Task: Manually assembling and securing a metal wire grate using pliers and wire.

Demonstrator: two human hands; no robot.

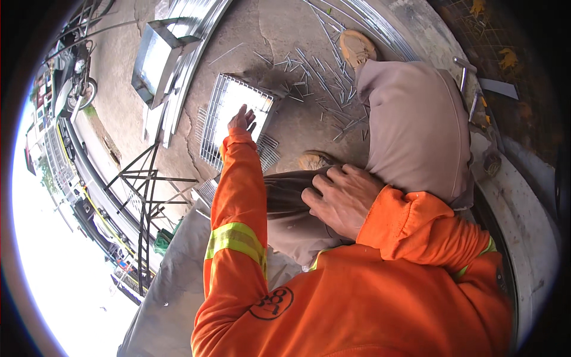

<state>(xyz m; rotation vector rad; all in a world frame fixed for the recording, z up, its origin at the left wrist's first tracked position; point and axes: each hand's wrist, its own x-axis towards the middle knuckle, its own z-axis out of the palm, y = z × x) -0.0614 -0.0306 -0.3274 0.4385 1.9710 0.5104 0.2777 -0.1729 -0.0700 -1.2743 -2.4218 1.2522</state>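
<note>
My left hand (242, 121) is stretched out over a wire grid tray (210, 134) on the concrete floor, fingers extended and apart. Inside the grid's outline lies a bright, overexposed white surface (229, 98). Whether my fingertips touch it, I cannot tell. Another piece of wire grid (269, 152) shows just beside my wrist. My right hand (346, 201) rests on my bent leg, its fingers spread and lightly bent over the trousers, holding nothing.
Cut metal rods (324, 80) lie scattered beyond the grid, near my shoe (357, 49). A sheet-metal box (156, 64) sits on long metal channels (193, 56) at the far left. Nearer stands a dark metal frame (146, 178). A hammer-like tool (464, 70) lies at the right.
</note>
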